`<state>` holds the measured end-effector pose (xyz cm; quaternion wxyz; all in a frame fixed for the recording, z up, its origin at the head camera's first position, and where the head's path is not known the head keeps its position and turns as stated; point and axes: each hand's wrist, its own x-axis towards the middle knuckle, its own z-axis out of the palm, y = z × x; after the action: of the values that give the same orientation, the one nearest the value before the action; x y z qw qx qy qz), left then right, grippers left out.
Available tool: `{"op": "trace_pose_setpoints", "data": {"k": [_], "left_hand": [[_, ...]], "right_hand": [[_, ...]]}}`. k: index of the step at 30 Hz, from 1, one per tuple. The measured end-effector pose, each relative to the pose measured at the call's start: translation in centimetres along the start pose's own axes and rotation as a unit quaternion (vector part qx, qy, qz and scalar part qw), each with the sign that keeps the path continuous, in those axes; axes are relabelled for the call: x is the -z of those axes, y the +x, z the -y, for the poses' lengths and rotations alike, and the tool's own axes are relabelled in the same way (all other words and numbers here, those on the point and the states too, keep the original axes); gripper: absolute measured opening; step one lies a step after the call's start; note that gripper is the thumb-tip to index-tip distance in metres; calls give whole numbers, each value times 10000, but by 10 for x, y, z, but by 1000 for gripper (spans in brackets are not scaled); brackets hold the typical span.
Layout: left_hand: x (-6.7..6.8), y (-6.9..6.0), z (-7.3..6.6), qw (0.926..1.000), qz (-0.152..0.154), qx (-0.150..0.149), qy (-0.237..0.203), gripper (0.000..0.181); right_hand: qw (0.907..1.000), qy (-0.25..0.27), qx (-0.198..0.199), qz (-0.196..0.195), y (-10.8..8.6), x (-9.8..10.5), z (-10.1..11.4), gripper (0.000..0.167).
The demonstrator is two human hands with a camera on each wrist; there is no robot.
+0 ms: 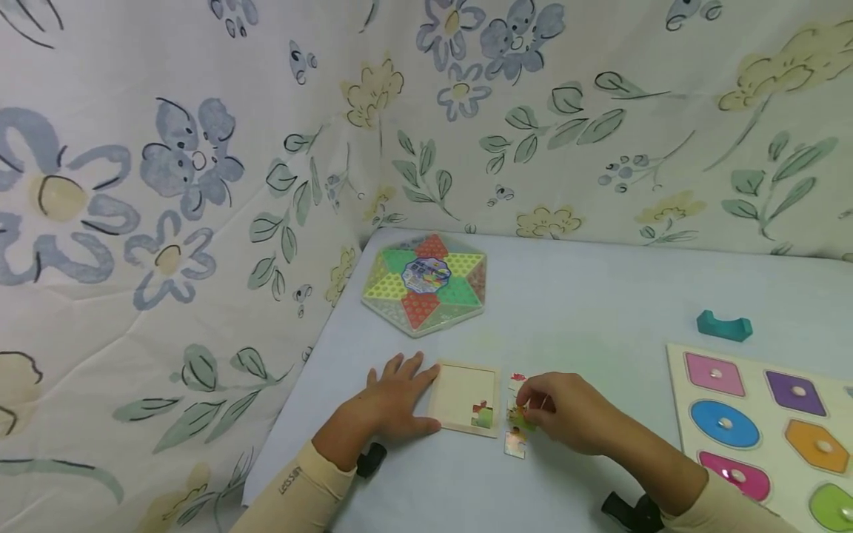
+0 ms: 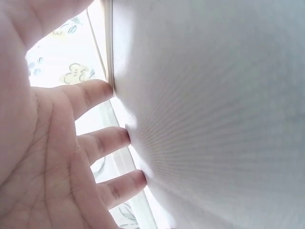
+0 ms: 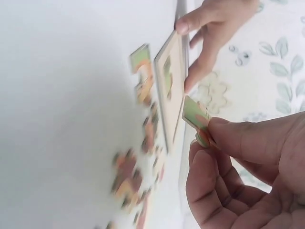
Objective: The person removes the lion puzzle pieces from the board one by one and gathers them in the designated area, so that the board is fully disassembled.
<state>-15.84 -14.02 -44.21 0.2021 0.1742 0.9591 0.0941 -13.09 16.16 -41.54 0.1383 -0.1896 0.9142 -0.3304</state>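
Observation:
A small wooden puzzle tray (image 1: 460,389) lies on the table, with one red-and-green jigsaw piece (image 1: 482,414) in its lower right corner. My left hand (image 1: 393,403) is spread flat at the tray's left side, with thumb and a fingertip touching its edge. Between thumb and finger, my right hand (image 1: 566,411) pinches a green-and-orange jigsaw piece (image 3: 194,113), raised above the table in the right wrist view. Loose jigsaw pieces (image 1: 515,444) lie in a column right of the tray, partly hidden by the right hand. In the left wrist view, the fingertips (image 2: 136,179) rest on the white tabletop.
A hexagonal star-patterned game board (image 1: 426,289) lies at the back left. At right is a shape board (image 1: 680,377) with knobbed coloured pieces, and behind it a teal curved block (image 1: 724,326). Floral cloth (image 1: 553,163) hangs along the back and left.

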Motion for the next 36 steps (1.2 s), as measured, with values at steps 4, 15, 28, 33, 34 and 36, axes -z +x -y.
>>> {"op": "trace_pose_setpoints", "data": {"k": [4, 15, 28, 33, 34, 36], "left_hand": [[0, -1, 1, 10000, 26, 13, -39, 90], [2, -4, 3, 9999, 33, 45, -107, 90], [-3, 1, 5, 9999, -50, 53, -127, 90], [-2, 1, 4, 9999, -24, 54, -136, 90], [-2, 1, 4, 9999, -13, 52, -137, 90], [-2, 1, 3, 9999, 9, 33, -130, 90]], "right_hand": [[9999, 34, -141, 22, -14, 2, -13, 15], [9985, -215, -459, 204, -30, -11, -28, 20], [9906, -926, -992, -148, -27, -28, -19, 23], [9905, -1046, -860, -242, -29, -28, -19, 21], [9906, -1050, -826, -288, -30, -27, -18, 20], [9909, -1087, -669, -425, -32, -24, -18, 19]]}}
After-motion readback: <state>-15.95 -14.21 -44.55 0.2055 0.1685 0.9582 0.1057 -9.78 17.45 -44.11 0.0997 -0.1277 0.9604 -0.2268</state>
